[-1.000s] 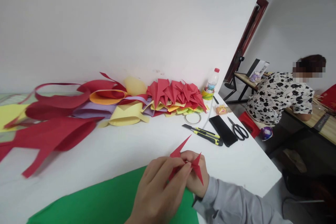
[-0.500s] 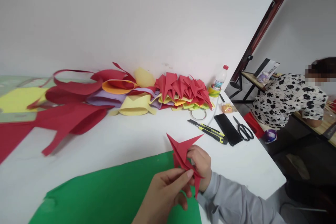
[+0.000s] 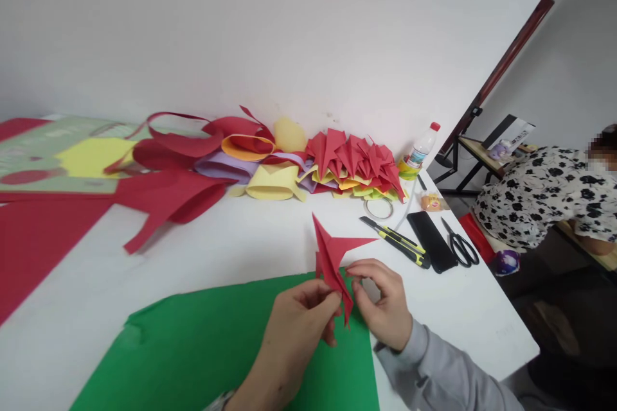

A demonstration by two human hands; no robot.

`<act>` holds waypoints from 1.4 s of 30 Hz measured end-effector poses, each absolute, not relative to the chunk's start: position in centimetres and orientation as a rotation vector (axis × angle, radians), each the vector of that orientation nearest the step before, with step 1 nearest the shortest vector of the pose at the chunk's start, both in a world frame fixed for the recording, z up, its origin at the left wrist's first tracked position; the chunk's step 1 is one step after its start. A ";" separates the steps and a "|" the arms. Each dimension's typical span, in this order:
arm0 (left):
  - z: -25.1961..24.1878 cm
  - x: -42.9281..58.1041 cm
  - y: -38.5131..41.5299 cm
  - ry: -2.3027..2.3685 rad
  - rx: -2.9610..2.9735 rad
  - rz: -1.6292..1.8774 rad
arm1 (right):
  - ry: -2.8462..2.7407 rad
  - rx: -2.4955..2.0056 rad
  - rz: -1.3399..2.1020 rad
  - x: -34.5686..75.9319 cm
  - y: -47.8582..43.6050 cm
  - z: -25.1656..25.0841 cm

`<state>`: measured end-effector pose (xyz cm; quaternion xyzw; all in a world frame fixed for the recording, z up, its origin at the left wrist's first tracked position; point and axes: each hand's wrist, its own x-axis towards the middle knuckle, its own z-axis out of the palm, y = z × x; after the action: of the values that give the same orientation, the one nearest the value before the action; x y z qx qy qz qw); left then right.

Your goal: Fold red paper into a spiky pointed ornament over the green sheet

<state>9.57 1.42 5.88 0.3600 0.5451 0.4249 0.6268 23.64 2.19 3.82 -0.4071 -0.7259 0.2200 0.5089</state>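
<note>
Left hand [image 3: 299,327] and right hand [image 3: 385,305] are both pinching the red folded paper piece [image 3: 332,255], holding it over the far edge of the green paper sheet [image 3: 202,347] on the white table [image 3: 231,250]. The water bottle [image 3: 420,151] label is showing too small to read. Compared with half a second earlier, the right hand is gripping beside the piece, not behind it.

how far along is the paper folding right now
Done: a row of folded red pieces lies by the wall. In hand: the left hand and right hand pinch one red folded piece, already pointed, above the green sheet. Left, probably: finishing this piece. The flat red sheet and the green sheet lie unfolded, so more could follow.
</note>
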 end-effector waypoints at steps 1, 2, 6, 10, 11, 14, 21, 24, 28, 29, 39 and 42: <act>5.8 9.4 1.7 1.264 0.843 0.982 | -1.694 -1.012 0.640 23.7 2.1 4.0; 5.7 9.2 1.9 1.277 0.859 0.985 | -1.655 -1.026 0.730 23.7 2.1 4.1; 5.7 8.9 2.4 1.298 0.924 0.974 | -1.597 -1.045 0.909 23.8 2.1 3.9; 5.8 8.8 2.5 1.280 0.978 0.959 | -1.497 -1.120 1.108 24.0 2.4 3.2; 5.8 8.8 2.5 1.272 0.989 0.954 | -1.469 -1.126 1.156 24.0 2.4 3.1; 5.8 8.8 2.6 1.240 1.020 0.931 | -1.381 -1.101 1.266 24.2 2.7 3.0; 5.4 8.6 2.8 1.197 1.090 0.855 | -1.287 -1.073 1.340 24.4 3.2 3.0; 5.4 8.5 2.9 1.197 1.116 0.843 | -1.285 -1.107 1.339 24.5 3.3 3.1; 5.4 8.3 3.0 1.189 1.127 0.830 | -1.308 -1.125 1.287 24.4 3.3 3.1; 5.4 8.3 3.1 1.186 1.129 0.825 | -1.327 -1.132 1.261 24.4 3.3 3.1; 4.8 8.7 2.9 1.224 1.145 0.833 | -1.597 -1.144 1.052 24.3 2.6 3.8; 4.5 8.6 2.9 1.257 1.233 0.874 | -1.612 -1.153 1.030 24.5 2.7 4.0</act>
<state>8.55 2.92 4.53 0.5220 0.5322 0.3701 0.5544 24.48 2.69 4.00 -0.4639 -0.6485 0.4145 0.4388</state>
